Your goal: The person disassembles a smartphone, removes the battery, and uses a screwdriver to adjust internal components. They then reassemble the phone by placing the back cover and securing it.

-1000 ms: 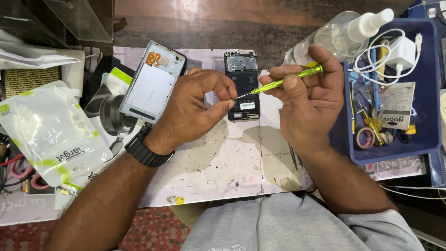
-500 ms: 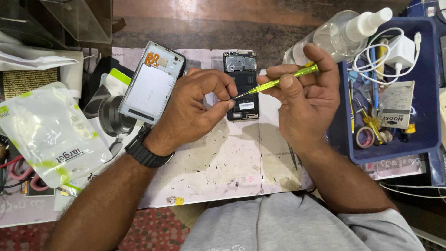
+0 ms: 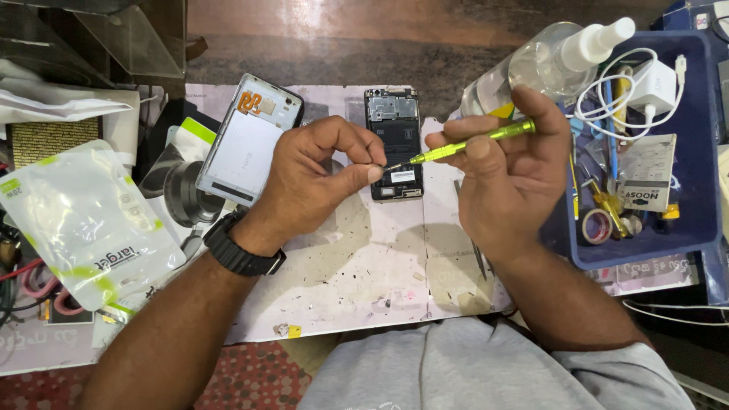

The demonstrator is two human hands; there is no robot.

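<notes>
Between pinched left hand (image 3: 319, 178) fingertips, whatever the screwdriver (image 3: 463, 144) touches stays hidden.

One head-worn camera, looking steeply down over the desk.

The single view sits above the person's lap and faces down and forward, close enough that both forearms enter from the bottom edge and fill the middle of the frame. The white work mat (image 3: 357, 266) lies dead centre, its far edge running across the upper third, with the dark desk (image 3: 319, 53) surface beyond it at the top. The blue tray (image 3: 702, 220) is cut off at the right edge, a plastic pouch (image 3: 76, 220) at the left. No second view shares the scene.
</notes>
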